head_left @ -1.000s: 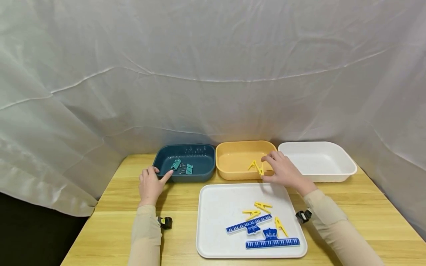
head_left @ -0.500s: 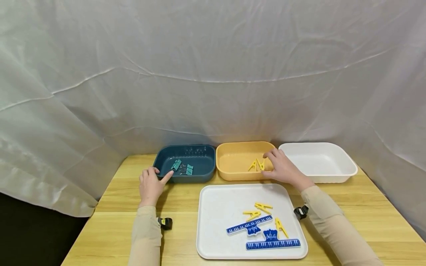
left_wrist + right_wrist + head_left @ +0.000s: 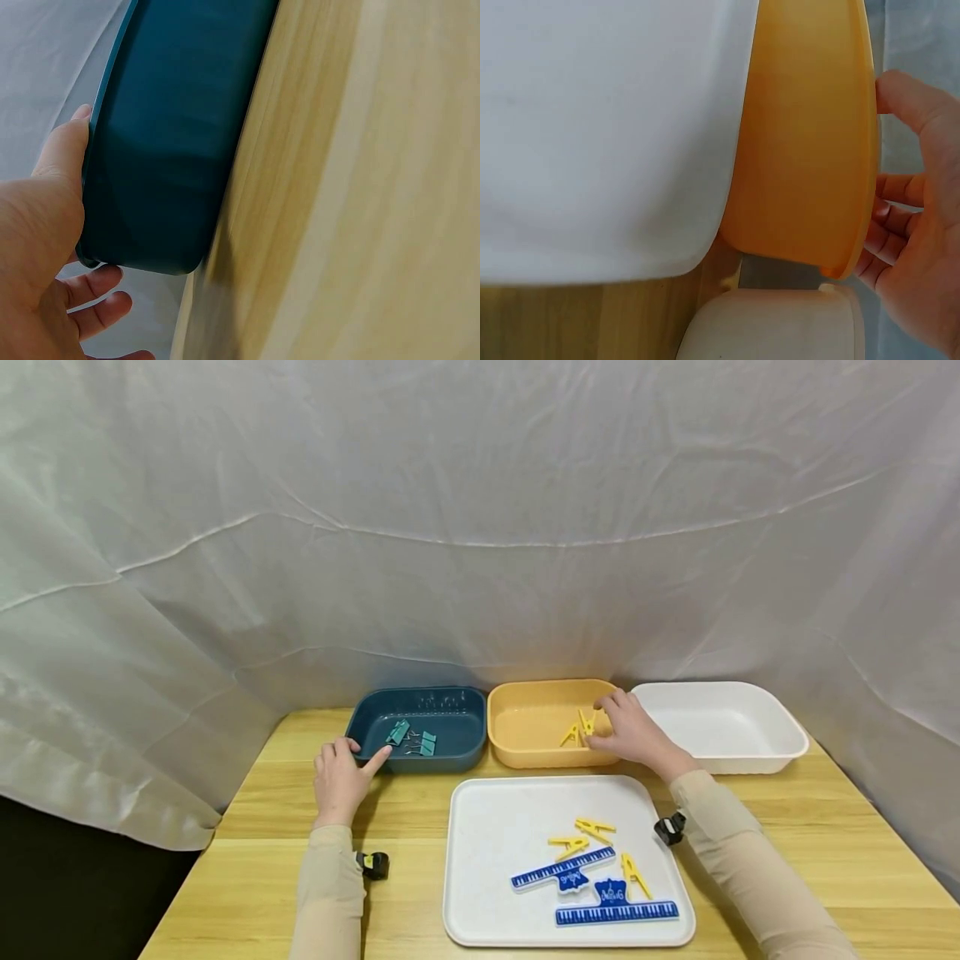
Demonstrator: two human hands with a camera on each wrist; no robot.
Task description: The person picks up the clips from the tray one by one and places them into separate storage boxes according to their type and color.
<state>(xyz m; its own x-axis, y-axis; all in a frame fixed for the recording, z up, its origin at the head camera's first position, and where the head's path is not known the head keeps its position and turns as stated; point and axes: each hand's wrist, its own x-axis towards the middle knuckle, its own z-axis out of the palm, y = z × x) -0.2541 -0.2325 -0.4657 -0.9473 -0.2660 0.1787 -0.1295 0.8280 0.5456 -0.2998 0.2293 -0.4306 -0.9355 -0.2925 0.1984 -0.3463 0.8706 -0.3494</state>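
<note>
My right hand (image 3: pixel 633 733) reaches over the near right rim of the yellow bin (image 3: pixel 525 756). Its thumb and fingertips hold a yellow clothespin (image 3: pixel 587 723) low inside; a second yellow clothespin (image 3: pixel 570 735) lies beside it. In the right wrist view the bin wall hides that clothespin. My left hand (image 3: pixel 339 781) rests at the near left corner of the dark teal bin (image 3: pixel 435 763), thumb over the rim, other fingers loose by its end, as the left wrist view shows. Teal binder clips (image 3: pixel 427 743) lie in that bin.
A white bin (image 3: pixel 720 718) stands at right, in the row against the cloth backdrop (image 3: pixel 480 593). On the white tray (image 3: pixel 487 902) in front are several yellow clothespins (image 3: pixel 568 846) and two blue piano-key page clips (image 3: pixel 617 910).
My right hand has moved slightly farther into the yellow bin, and the clothespin at its fingertips has shifted with it. The left hand stays put.
</note>
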